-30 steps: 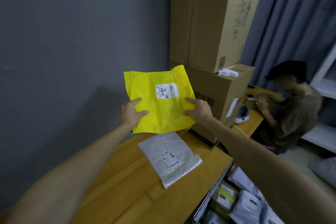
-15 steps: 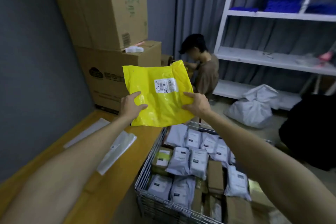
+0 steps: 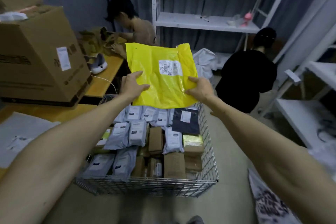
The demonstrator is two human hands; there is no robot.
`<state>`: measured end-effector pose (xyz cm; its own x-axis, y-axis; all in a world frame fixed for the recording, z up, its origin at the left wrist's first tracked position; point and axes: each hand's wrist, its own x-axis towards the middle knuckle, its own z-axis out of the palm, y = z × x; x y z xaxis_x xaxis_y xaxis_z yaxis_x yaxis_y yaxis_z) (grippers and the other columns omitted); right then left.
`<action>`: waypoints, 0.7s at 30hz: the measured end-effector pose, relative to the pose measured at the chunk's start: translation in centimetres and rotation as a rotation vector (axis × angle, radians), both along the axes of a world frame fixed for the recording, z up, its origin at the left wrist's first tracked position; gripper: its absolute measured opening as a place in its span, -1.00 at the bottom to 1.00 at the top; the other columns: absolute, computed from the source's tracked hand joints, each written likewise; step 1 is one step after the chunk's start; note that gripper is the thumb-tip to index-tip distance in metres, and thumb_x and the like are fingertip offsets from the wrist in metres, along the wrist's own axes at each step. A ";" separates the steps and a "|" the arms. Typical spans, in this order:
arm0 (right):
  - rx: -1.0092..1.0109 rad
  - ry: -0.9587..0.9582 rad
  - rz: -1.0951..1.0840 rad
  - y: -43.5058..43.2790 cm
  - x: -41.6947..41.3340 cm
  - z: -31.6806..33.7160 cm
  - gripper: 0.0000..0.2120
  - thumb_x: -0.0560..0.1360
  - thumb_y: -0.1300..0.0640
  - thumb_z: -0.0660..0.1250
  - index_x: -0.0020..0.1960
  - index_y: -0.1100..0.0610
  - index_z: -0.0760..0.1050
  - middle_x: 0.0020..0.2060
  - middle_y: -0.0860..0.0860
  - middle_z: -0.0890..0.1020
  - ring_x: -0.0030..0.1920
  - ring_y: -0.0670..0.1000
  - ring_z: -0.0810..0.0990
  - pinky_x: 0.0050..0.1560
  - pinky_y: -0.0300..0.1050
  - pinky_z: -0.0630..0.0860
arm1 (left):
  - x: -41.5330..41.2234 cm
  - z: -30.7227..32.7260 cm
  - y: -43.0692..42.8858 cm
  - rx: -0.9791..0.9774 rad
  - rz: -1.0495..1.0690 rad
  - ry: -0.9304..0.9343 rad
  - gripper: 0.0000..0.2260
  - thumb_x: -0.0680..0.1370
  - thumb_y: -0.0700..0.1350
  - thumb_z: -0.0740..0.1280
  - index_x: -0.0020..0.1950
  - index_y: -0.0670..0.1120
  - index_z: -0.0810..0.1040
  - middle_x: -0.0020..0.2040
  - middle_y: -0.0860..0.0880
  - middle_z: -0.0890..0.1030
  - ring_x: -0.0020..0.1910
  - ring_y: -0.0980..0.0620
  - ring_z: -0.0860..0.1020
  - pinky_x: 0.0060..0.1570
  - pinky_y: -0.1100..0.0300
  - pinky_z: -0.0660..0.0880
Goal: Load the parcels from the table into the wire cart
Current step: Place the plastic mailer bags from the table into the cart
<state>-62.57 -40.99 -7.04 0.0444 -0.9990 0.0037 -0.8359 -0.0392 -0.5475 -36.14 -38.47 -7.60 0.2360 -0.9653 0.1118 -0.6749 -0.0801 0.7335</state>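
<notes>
A flat yellow mailer parcel [image 3: 160, 78] with a white label hangs in the air above the far end of the wire cart [image 3: 209, 152]. My left hand [image 3: 131, 85] pinches its lower left edge and my right hand [image 3: 200, 89] pinches its lower right edge. The cart stands on the floor below, packed with several grey mailers and brown boxes. The wooden table [image 3: 101, 85] lies to the left, with a grey parcel [image 3: 23, 132] lying on its near end.
A large cardboard box [image 3: 41, 56] stands on the table at left. One person sits behind the table, another in black crouches at right. White shelving [image 3: 203, 22] lines the back and right walls. A patterned bag [image 3: 271, 203] lies on the floor at right.
I have turned right from the table, carrying the yellow parcel in both hands until it hangs over the cart. The cart now sits straight below my arms.
</notes>
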 end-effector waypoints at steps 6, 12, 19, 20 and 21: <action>0.026 0.016 -0.135 0.8 -6.2 -2.6 -0.33 0.40 -0.03 0.52 0.46 -0.05 0.40 0.30 0.15 0.55 0.31 0.16 0.50 0.26 -0.04 0.41 | -6.6 -1.3 -1.8 0.047 -0.089 -0.050 -0.36 0.47 -0.04 0.53 0.50 -0.06 0.40 0.41 -0.19 0.44 0.45 -0.15 0.27 0.36 0.05 0.29; 0.074 -0.013 -0.200 1.3 -8.2 -5.3 -0.33 0.39 -0.02 0.53 0.45 -0.06 0.41 0.30 0.12 0.55 0.32 0.13 0.48 0.28 -0.02 0.42 | -8.7 -3.6 -2.7 0.100 -0.146 -0.070 -0.36 0.46 -0.02 0.53 0.50 -0.07 0.40 0.42 -0.19 0.43 0.46 -0.15 0.26 0.39 0.04 0.28; 0.141 -0.045 -0.229 -0.8 -5.8 -8.9 -0.33 0.38 0.01 0.54 0.45 -0.04 0.42 0.27 0.10 0.57 0.24 0.08 0.54 0.25 -0.04 0.47 | -6.6 -7.1 -5.3 0.178 -0.188 -0.069 -0.35 0.47 -0.06 0.52 0.51 -0.11 0.38 0.46 -0.16 0.40 0.47 -0.14 0.29 0.43 0.05 0.26; 0.155 -0.050 -0.233 -1.3 -5.1 -9.5 -0.32 0.37 0.02 0.53 0.45 -0.04 0.42 0.26 0.10 0.57 0.22 0.08 0.56 0.22 -0.04 0.48 | -6.0 -7.7 -6.0 0.189 -0.193 -0.066 -0.35 0.47 -0.06 0.52 0.51 -0.11 0.38 0.46 -0.17 0.40 0.47 -0.15 0.29 0.44 0.02 0.27; 0.169 -0.054 -0.238 -1.8 -4.4 -10.0 -0.32 0.37 0.03 0.54 0.45 -0.04 0.42 0.26 0.11 0.57 0.20 0.07 0.57 0.19 -0.05 0.50 | -5.3 -8.3 -6.7 0.199 -0.199 -0.064 -0.35 0.47 -0.06 0.52 0.51 -0.11 0.37 0.46 -0.18 0.40 0.47 -0.16 0.28 0.45 -0.01 0.28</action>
<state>-66.97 -42.81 -17.06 -0.1868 -0.9680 -0.1678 -0.7801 0.2500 -0.5736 -41.46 -45.18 -15.86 0.0384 -0.9964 -0.0762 -0.7360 -0.0798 0.6722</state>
